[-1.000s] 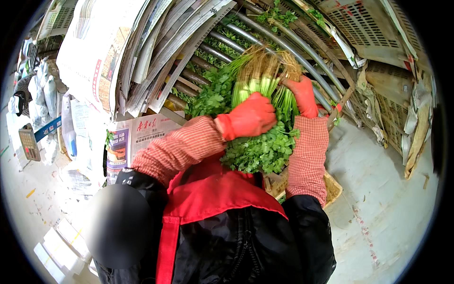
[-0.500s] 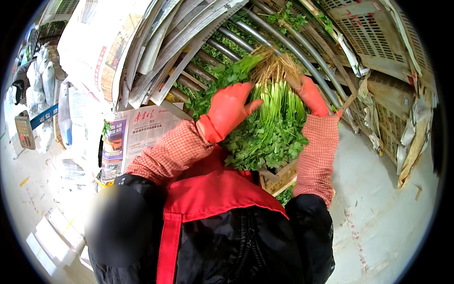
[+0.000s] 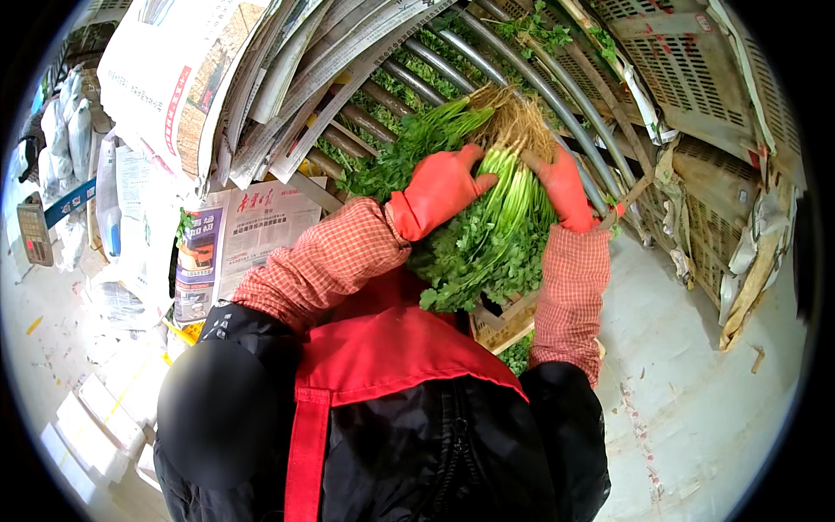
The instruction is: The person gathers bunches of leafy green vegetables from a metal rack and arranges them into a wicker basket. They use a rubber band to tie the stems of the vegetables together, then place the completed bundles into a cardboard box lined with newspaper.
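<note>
Looking down from far off, I see my right hand holding the bunch of greens near its roots, maybe because stems are firm there and leaves are soft. My left hand leans on the stems from the other side, thumb and fingers a bit apart; I cannot tell if it grips. The bunch is in front of the red apron, leaves pointing toward it and roots away, perhaps so the root ends are easy to see. Beside it, more greens lie over metal bars, which seem to hold them up. Newspapers pile up on the left, likely within easy reach.
</note>
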A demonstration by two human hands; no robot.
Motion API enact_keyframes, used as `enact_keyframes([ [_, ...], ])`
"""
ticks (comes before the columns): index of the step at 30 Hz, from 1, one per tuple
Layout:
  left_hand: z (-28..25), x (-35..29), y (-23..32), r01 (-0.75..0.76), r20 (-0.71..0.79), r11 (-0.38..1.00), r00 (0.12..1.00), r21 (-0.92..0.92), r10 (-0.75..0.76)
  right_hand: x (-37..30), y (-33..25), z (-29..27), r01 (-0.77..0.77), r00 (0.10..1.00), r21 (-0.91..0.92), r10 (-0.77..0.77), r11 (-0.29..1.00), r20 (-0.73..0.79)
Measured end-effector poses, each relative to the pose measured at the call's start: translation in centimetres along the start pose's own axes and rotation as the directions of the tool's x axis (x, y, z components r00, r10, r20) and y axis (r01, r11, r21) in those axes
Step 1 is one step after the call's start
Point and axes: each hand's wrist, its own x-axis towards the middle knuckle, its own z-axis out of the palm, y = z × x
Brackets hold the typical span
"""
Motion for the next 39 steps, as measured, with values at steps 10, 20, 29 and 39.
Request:
enact_keyframes([
  [10, 3.9, -0.2, 1.5, -0.178, -0.107, 0.967, 0.974, 0.185, 0.200, 0.5, -1.5, -0.3, 0.042, 0.992, 0.314, -0.077, 0.948, 0.099],
  [20, 1.8, -2.1, -2.6, -0.152, -0.247, 0.977, 0.962, -0.147, 0.113, 0.7, -1.4, -1.6, -0.087, 0.985, 0.202, 0.054, 0.976, 0.166],
  [29, 2.4, 0.5, 1.5, 0.050, 0.003, 0.991, 0.999, -0.120, -0.050, -0.2, -1.7, -2.1, -0.043, 0.986, 0.105, 0.025, 0.994, 0.166],
  [39, 4.0, 0.7, 1.3, 0.067, -0.134, 0.910, 0.982, -0.410, -0.133, -1.7, -2.1, -0.5, 0.073, 0.991, -0.094, -0.061, 0.993, 0.121],
])
